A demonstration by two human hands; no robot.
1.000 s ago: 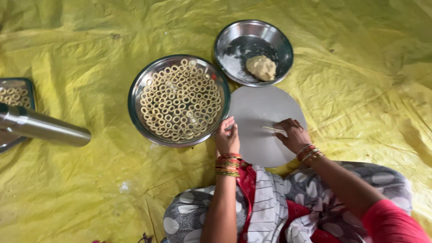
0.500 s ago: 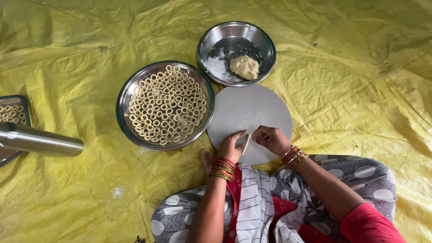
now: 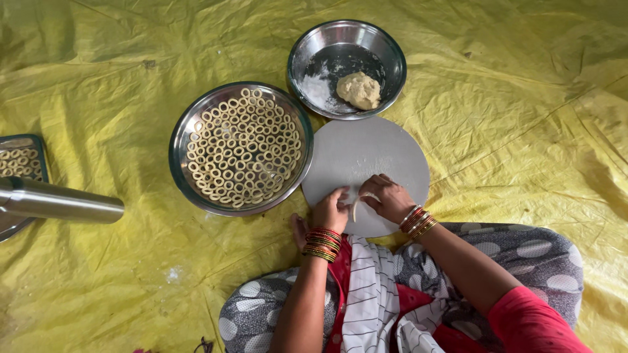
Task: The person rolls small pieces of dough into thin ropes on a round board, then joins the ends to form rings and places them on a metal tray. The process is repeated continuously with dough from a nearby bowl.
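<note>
Thin dough strip (image 3: 356,208) pinched between left hand (image 3: 330,210) and right hand (image 3: 389,198), fingers clamped on its ends, over round grey board (image 3: 366,150) (ring-filled steel plate (image 3: 241,148) just beside).

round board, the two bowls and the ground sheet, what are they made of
Round board: looks like smooth grey stone or plastic; matte, flour-dusted, unclear which.
Bowls, one with dough rings and one with a dough lump: polished metal, likely steel, given the mirror-like rims.
Sheet: thin yellow plastic, judging by its shiny creases.
</note>
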